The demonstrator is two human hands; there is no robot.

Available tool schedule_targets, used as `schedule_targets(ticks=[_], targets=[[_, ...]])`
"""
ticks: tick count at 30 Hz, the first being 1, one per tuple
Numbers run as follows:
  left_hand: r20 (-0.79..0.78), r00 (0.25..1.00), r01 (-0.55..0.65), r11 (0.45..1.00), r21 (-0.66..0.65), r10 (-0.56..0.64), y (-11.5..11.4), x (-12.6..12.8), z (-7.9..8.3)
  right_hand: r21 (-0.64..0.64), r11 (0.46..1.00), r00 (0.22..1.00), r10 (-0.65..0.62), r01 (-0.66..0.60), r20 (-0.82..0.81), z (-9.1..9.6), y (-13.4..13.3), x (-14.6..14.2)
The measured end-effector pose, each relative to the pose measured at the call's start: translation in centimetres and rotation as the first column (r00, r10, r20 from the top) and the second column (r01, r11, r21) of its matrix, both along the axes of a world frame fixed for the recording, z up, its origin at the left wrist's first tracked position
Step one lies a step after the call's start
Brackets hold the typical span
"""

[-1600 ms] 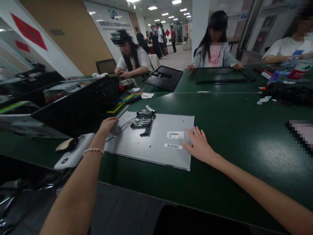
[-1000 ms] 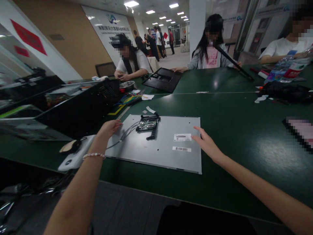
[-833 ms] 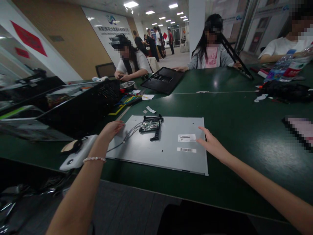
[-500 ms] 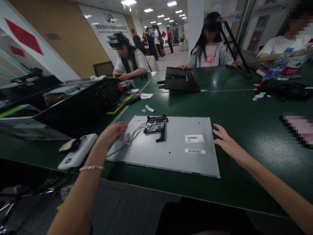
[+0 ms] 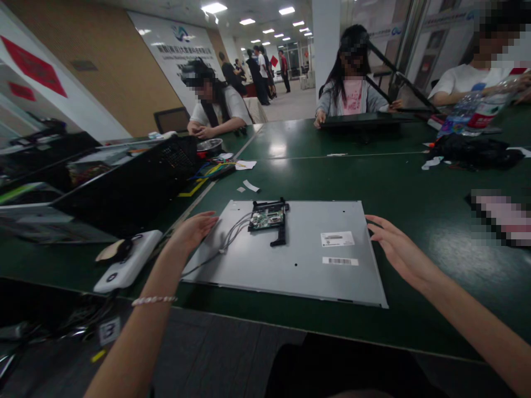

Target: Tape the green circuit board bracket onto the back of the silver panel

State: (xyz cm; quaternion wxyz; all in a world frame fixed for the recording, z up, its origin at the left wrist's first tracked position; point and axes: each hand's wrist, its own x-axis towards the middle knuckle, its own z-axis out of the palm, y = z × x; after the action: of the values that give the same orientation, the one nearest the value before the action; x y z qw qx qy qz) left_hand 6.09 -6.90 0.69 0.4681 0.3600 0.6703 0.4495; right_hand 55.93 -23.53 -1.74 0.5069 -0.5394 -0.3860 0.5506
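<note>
Item: grey metal panel (image 5: 290,260), flat on the green table (image 5: 415,188), near edge, centre of scene. Small circuit board (image 5: 267,216) with black bracket mounted toward its far side; grey cables (image 5: 226,237) trail from it toward the panel's left edge; two white labels (image 5: 338,239) on the right half.
Left hand (image 5: 193,231): fingers loosely extended, resting at the panel's left edge by the cables, holding nothing.
Right hand (image 5: 398,249): fingers spread wide, at the panel's right edge, empty.
White device (image 5: 128,267) lies left of the panel
</note>
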Motion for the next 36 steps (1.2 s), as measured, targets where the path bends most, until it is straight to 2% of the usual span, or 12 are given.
schedule_targets(ticks=[7, 17, 26, 36], targets=[[0.023, 0.998, 0.064, 0.998, 0.014, -0.064, -1.4, 1.6, -0.2, -0.046, 0.997, 0.995, -0.058, 0.054, -0.083, 0.7, -1.0, 0.9], [0.053, 0.986, 0.159, 0.987, 0.022, -0.160, -3.6, 5.5, 0.0, -0.072, 0.988, 0.990, -0.139, 0.136, -0.036, 0.2, -2.2, 4.3], [0.113, 0.976, 0.181, 0.983, 0.035, -0.184, -5.2, 9.4, 0.4, -0.109, 0.976, 0.982, -0.186, 0.189, 0.036, 0.1, -2.9, 6.9], [0.131, 0.954, 0.263, 0.961, 0.080, -0.272, -6.3, 12.4, -0.5, -0.132, 0.956, 0.962, -0.247, 0.261, 0.115, -0.4, -3.8, 10.1]])
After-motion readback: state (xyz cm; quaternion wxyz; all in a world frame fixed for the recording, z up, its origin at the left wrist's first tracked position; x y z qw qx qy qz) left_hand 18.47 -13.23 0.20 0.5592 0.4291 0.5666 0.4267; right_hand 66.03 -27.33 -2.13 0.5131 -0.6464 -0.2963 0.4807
